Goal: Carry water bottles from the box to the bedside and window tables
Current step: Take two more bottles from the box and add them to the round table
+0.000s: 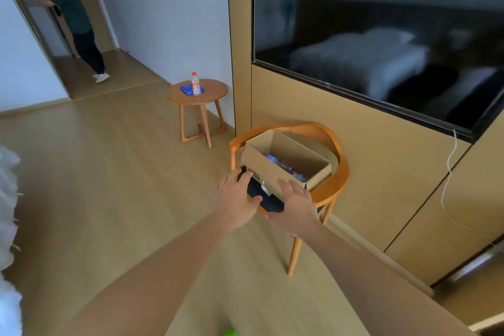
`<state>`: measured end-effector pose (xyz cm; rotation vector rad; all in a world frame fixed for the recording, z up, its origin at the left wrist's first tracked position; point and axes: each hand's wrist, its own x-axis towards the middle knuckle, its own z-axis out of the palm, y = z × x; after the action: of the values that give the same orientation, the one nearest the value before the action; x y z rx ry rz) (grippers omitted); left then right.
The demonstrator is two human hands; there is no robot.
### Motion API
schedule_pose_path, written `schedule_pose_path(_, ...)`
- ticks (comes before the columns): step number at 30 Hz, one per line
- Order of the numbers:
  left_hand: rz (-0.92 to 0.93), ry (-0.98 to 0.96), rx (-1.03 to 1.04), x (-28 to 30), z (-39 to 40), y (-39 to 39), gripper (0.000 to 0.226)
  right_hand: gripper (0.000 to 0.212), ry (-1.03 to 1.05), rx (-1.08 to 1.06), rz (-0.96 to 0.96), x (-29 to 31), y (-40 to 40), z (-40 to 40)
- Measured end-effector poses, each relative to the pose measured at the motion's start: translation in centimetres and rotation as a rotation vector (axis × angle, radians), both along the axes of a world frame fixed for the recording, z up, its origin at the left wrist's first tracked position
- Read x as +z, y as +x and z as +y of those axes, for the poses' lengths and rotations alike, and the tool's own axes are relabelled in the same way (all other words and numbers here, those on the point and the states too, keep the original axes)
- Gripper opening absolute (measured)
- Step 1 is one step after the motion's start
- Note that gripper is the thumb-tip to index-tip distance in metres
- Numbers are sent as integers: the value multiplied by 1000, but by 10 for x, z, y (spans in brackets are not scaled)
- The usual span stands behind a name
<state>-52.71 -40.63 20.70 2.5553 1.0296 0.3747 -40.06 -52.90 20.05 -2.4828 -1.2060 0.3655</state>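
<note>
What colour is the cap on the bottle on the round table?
Red cap, head view.

I see a plain brown cardboard box (275, 165) on an orange-brown wooden chair (331, 172) with a black seat, and blurred blue and multicoloured labels show inside the box. On the matching orange-brown round side table (197, 95) stands a clear bottle (195, 84) with a red cap and an orange-and-red label, beside a bright blue cloth (188, 89). The floor (103, 161) is pale wood-grain, the wall panels (354, 150) tan.
</note>
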Motion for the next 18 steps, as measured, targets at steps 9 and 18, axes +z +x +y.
schedule_pose_path(9,35,-37,-196,-11,169,122,62,96,-63,-170,57,-7,97,144)
schedule_pose_path(18,166,-54,-271,-63,276,228,69,89,-129,-255,140,-60,205,239)
